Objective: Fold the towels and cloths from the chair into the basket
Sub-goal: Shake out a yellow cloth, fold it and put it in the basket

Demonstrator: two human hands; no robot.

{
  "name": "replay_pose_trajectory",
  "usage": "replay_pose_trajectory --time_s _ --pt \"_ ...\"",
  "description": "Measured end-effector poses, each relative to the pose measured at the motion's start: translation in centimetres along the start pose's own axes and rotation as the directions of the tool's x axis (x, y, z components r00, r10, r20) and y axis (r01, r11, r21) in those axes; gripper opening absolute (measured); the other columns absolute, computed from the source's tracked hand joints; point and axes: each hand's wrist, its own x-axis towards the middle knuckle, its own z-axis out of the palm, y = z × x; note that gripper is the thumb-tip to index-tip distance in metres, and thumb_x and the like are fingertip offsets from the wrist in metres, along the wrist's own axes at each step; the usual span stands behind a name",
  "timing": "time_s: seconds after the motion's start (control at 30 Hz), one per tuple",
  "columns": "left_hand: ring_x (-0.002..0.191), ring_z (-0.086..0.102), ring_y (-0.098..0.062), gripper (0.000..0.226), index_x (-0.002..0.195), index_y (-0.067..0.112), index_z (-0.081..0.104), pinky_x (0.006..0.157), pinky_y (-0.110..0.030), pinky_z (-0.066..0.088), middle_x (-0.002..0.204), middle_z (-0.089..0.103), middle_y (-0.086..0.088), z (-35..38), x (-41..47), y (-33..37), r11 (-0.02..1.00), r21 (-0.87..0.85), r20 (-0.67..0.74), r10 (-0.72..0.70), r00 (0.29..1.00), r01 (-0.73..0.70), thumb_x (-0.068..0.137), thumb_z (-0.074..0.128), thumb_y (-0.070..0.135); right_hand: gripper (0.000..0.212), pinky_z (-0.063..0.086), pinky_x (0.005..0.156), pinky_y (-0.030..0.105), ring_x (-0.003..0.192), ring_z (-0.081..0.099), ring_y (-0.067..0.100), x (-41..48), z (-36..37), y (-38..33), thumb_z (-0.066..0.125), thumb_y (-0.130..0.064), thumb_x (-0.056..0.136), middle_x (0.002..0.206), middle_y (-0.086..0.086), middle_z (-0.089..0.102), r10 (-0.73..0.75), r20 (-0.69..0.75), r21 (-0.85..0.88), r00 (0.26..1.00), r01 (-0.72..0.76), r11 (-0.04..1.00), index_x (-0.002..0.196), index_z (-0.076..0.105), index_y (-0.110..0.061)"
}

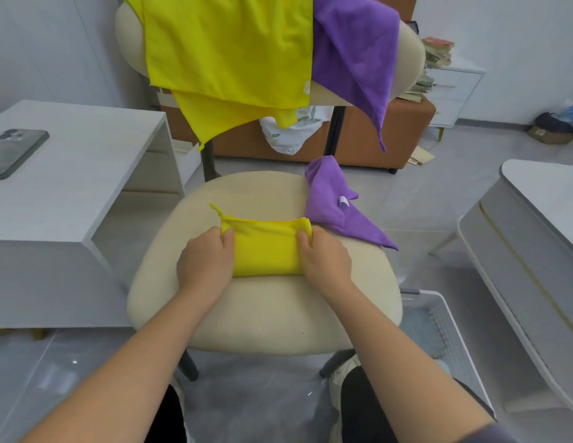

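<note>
the yellow cloth [266, 247] lay folded on the seat [263, 314]. the left hand [205, 260] and the right hand [325, 260] each pinched one end with curled fingers [227, 236], likely to keep the fold neat. a purple cloth [330, 206] lay beside it. the basket [451, 314] sat low on the right.

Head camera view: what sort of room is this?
Likely a home room, maybe a bedroom or study: a padded chair draped with cloths, a white desk with a phone, a laundry basket.
</note>
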Motion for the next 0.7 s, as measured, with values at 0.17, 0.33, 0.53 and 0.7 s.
replay_pose_trajectory --time_s 0.17,0.33,0.53,0.7 --pt "0.088 0.057 -0.039 0.034 0.086 0.009 0.056 0.063 -0.035 0.036 0.095 0.064 -0.018 0.3 1.0 0.1 0.987 0.148 -0.008 -0.068 0.998 0.069 0.098 0.037 0.034 0.039 0.041 0.079 0.037 0.107 0.057 0.034 1.4 0.1 -0.5 0.036 -0.042 0.099 0.115 0.012 0.063 0.058 -0.017 -0.100 0.998 -0.060 0.993 0.111 0.058 -0.013" --pt "0.079 0.057 -0.036 0.012 0.104 0.012 0.043 0.060 -0.038 0.041 0.089 0.054 -0.009 0.0 0.6 1.1 0.984 0.177 -0.073 -0.002 0.997 0.015 0.094 0.047 0.017 0.028 0.042 0.074 0.037 0.098 0.059 0.034 2.4 -0.1 -0.1 0.045 -0.037 0.095 0.106 0.012 0.063 0.085 -0.037 -0.093 0.996 -0.088 0.992 0.107 0.049 -0.012" --pt "0.087 0.058 -0.028 0.027 0.079 0.016 0.066 0.070 -0.035 0.028 0.090 0.063 -0.005 0.2 1.1 -0.5 0.741 0.304 -0.077 0.645 0.760 -0.598 0.082 0.039 0.014 0.017 0.039 0.062 0.036 0.079 0.058 0.034 2.3 0.2 0.9 0.049 -0.005 0.081 0.091 0.007 0.060 -0.481 -0.282 -0.184 0.830 0.445 0.876 0.089 0.062 -0.011" --pt "0.116 0.062 -0.022 0.044 0.113 0.010 0.069 0.098 -0.035 0.033 0.123 0.066 -0.006 -0.3 0.9 -2.7 0.682 0.223 0.135 0.686 0.715 -0.697 0.087 0.036 0.024 0.044 0.033 0.110 0.045 0.130 0.050 0.024 0.7 -0.3 2.4 0.042 -0.030 0.089 0.134 0.004 0.059 -0.772 0.022 -0.153 0.636 0.765 0.626 0.123 0.063 -0.011"
